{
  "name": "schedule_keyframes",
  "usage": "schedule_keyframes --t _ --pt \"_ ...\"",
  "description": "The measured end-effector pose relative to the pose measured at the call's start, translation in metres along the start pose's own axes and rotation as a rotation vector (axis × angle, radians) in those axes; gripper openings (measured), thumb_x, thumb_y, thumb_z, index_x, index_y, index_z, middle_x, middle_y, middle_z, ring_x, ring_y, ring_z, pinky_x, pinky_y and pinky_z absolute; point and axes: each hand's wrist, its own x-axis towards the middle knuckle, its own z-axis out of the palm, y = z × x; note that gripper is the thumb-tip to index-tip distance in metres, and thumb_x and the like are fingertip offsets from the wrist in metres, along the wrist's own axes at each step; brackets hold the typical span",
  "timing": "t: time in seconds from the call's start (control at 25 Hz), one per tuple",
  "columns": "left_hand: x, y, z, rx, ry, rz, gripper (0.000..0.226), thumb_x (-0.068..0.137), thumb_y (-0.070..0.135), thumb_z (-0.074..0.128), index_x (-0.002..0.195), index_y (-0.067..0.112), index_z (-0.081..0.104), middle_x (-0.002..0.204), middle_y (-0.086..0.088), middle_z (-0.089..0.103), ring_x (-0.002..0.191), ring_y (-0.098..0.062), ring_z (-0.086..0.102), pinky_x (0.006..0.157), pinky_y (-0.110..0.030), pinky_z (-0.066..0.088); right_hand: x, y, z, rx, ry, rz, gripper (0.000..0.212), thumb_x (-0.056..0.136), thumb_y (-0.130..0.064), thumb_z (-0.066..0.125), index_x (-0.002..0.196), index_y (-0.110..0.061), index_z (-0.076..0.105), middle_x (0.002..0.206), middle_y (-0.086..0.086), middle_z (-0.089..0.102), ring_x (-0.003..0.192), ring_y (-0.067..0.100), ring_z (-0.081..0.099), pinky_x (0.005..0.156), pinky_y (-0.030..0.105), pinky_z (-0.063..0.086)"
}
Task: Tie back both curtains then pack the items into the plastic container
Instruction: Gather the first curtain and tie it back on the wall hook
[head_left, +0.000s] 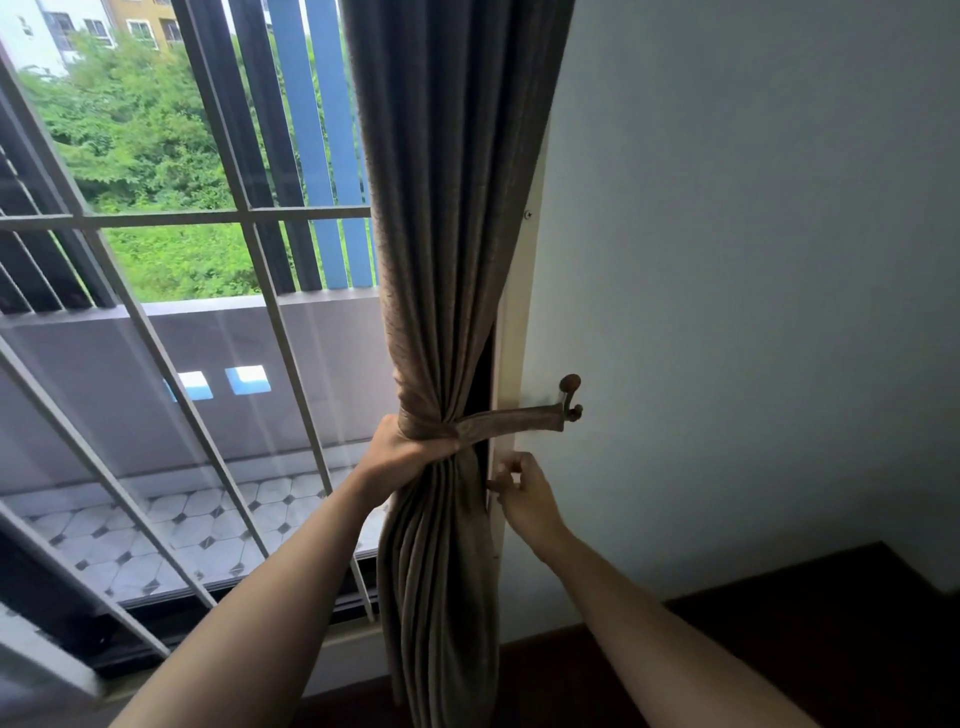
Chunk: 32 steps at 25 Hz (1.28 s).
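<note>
A brown curtain (447, 260) hangs gathered at the window's right side. A matching fabric tieback (506, 420) wraps round its waist and runs right to a brown hook (570, 397) on the white wall. My left hand (402, 449) grips the bunched curtain just under the tieback. My right hand (522, 488) hovers beside the curtain's right edge, below the tieback, fingers loosely curled and holding nothing. No plastic container or loose items are in view.
White window bars (171, 218) and a balcony with a tiled floor (171, 525) lie to the left. A cream window frame (522, 312) borders the curtain. The white wall (753, 286) fills the right, with dark wooden floor (779, 649) below.
</note>
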Motion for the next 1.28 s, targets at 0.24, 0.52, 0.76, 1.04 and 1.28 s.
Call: schedule_keyframes --t 0.24,0.52,0.76,1.04,1.28 --pt "-0.002 0.004 -0.001 0.057 -0.077 0.014 0.022 0.06 0.011 0.076 0.082 0.013 0.076 0.082 -0.002 0.074 0.077 -0.011 0.067 0.073 -0.023 0.055 0.028 -0.021 0.0 0.058 -0.339 0.06 0.047 0.1 -0.023 0.036 0.145 -0.018 0.026 0.146 -0.001 0.038 0.133 0.019 0.036 0.11 0.037 0.032" --pt "0.0 0.005 -0.003 0.073 -0.076 -0.007 0.022 0.06 0.01 0.076 0.082 0.014 0.076 0.083 -0.002 0.073 0.079 -0.013 0.067 0.075 -0.025 0.055 0.032 -0.026 -0.015 -0.067 -0.349 0.0 0.028 0.095 -0.019 0.048 0.12 -0.013 0.059 0.115 0.001 0.06 0.108 0.015 0.053 0.083 0.021 0.042" --pt "-0.006 0.003 0.005 0.17 -0.041 0.002 0.029 0.051 0.031 0.077 0.078 0.018 0.076 0.084 -0.006 0.074 0.079 -0.014 0.068 0.077 -0.033 0.056 0.025 -0.034 -0.044 -0.412 -0.312 -0.186 0.022 0.094 -0.025 0.053 0.096 -0.007 0.065 0.09 0.007 0.066 0.083 0.017 0.059 0.068 0.022 0.045" --pt "-0.014 0.008 0.015 0.259 -0.028 0.045 0.029 0.058 0.03 0.076 0.085 0.017 0.074 0.085 0.0 0.074 0.08 -0.007 0.068 0.072 -0.026 0.056 0.002 -0.06 -0.061 -0.41 -0.296 -0.254 0.028 0.086 -0.017 0.062 0.061 -0.027 0.056 0.068 -0.01 0.059 0.064 0.0 0.052 0.057 0.011 0.037" --pt "-0.018 0.01 0.023 0.213 -0.013 0.055 0.029 0.061 0.022 0.078 0.089 0.022 0.069 0.086 0.008 0.072 0.076 0.003 0.066 0.071 -0.019 0.053 -0.007 -0.069 -0.067 -0.245 -0.308 -0.078 0.014 0.086 -0.013 0.062 0.073 -0.015 0.068 0.082 0.006 0.068 0.073 0.011 0.063 0.063 0.016 0.051"
